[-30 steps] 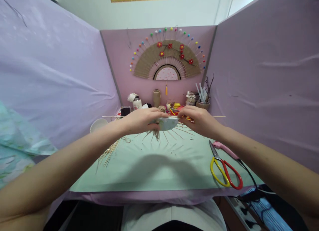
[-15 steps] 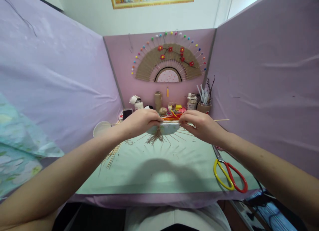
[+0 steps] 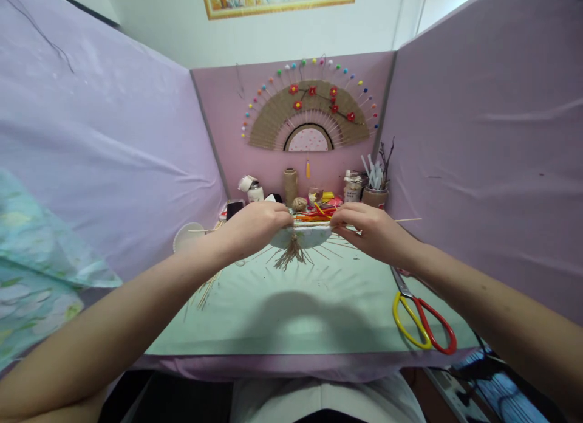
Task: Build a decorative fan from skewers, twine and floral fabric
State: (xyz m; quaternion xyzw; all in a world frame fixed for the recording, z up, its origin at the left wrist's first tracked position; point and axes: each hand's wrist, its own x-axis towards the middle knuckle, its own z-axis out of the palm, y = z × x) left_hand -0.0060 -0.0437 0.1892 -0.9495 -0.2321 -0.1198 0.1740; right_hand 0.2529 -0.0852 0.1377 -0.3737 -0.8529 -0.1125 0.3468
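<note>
A half-round fan base (image 3: 314, 236) in pale fabric is held up over the table with its straight edge on top. Thin wooden sticks (image 3: 321, 251) fan out from below it, and a brown twine tassel (image 3: 292, 253) hangs from the middle of the edge. My left hand (image 3: 262, 225) pinches the left part of that edge, close to the tassel's top. At the right part, my right hand (image 3: 362, 222) grips the edge between thumb and fingers. Stick ends stick out sideways beyond both hands. The fingertips are partly hidden.
Scissors (image 3: 423, 323) with yellow and red handles lie at the right. Loose sticks (image 3: 209, 289) lie at the left by a clear round lid (image 3: 184, 236). Behind stand a twine spool (image 3: 290, 186), jars and red-orange strips. A finished fan (image 3: 310, 113) hangs on the back panel.
My left hand has slid slightly left along the edge, so more of the tassel's top shows. My right hand keeps its grip. The whole view has shifted a little.
</note>
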